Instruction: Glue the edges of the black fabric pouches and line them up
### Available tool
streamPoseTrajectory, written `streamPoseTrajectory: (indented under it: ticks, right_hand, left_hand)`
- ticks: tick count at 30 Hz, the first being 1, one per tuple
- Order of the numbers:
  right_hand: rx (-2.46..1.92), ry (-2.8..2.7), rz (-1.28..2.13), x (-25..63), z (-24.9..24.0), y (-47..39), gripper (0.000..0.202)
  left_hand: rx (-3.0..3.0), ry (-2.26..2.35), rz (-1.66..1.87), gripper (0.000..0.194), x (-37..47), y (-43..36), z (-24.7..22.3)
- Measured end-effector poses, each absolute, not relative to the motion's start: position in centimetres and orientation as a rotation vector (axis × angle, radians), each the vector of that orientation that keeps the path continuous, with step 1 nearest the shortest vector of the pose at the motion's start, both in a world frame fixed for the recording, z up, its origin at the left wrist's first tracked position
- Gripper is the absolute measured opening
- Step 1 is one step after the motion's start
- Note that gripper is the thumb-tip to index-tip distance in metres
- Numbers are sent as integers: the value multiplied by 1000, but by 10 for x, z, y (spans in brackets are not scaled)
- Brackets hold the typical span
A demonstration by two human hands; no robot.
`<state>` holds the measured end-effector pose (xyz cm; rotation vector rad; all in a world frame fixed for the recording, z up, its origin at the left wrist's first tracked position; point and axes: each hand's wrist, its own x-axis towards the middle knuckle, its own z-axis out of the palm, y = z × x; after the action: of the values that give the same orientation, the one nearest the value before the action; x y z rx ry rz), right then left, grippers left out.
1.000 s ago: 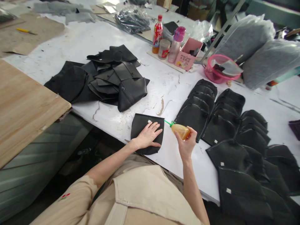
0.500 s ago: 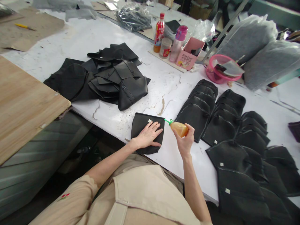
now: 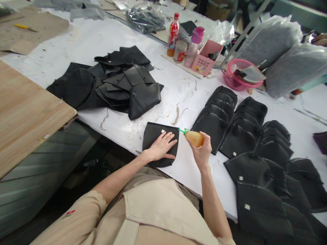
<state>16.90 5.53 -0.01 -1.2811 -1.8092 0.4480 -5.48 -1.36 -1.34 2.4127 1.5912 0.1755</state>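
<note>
Flat on the white table lies a black leather-like piece [image 3: 153, 139] with a small white tag near its top edge. My left hand [image 3: 161, 147] rests on it with the fingers spread, covering its lower middle. In my right hand [image 3: 202, 153] is a glue bottle [image 3: 195, 139], soft and filled with amber liquid, with a green nozzle. It is tilted on its side, the nozzle tip at the upper right corner of the black piece. Whether the tip touches the piece, I cannot tell.
A heap of black leather-like pieces [image 3: 127, 85] sits beyond my left hand. Overlapping rows of black pieces [image 3: 214, 119] spread to the right. Behind stand a red-labelled drink bottle [image 3: 173, 35], a pink box [image 3: 204, 63] and a pink basket [image 3: 232, 80]. A wooden board [image 3: 33, 112] juts in at left.
My right hand and the glue bottle have shifted very slightly, with the nozzle still at the piece's upper right corner. My left hand stays in place on the piece.
</note>
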Motion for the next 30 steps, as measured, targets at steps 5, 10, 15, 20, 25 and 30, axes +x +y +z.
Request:
streamPoseTrajectory:
  ticks: [5, 10, 15, 20, 25, 30]
  right_hand:
    - [-1261, -1807, 454, 171, 2, 55, 53]
    - [-1256, -1827, 446, 176, 8, 47, 53]
    - [-1292, -1831, 466, 180, 7, 42, 53]
    - [-1319, -1832, 490, 183, 7, 37, 53]
    - [-1311, -1827, 490, 185, 10, 29, 55]
    - [-1335, -1813, 486, 185, 13, 21, 54]
  left_hand:
    - [2406, 1588, 218, 79, -56, -14, -14]
    - [2378, 1581, 190, 82, -55, -13, -14]
    - [2362, 1572, 189, 84, -55, -12, -13]
    - [2360, 1575, 195, 83, -56, -13, -13]
    - [2340, 1566, 183, 82, -56, -13, -11]
    - [2321, 1553, 240, 79, -56, -13, -13]
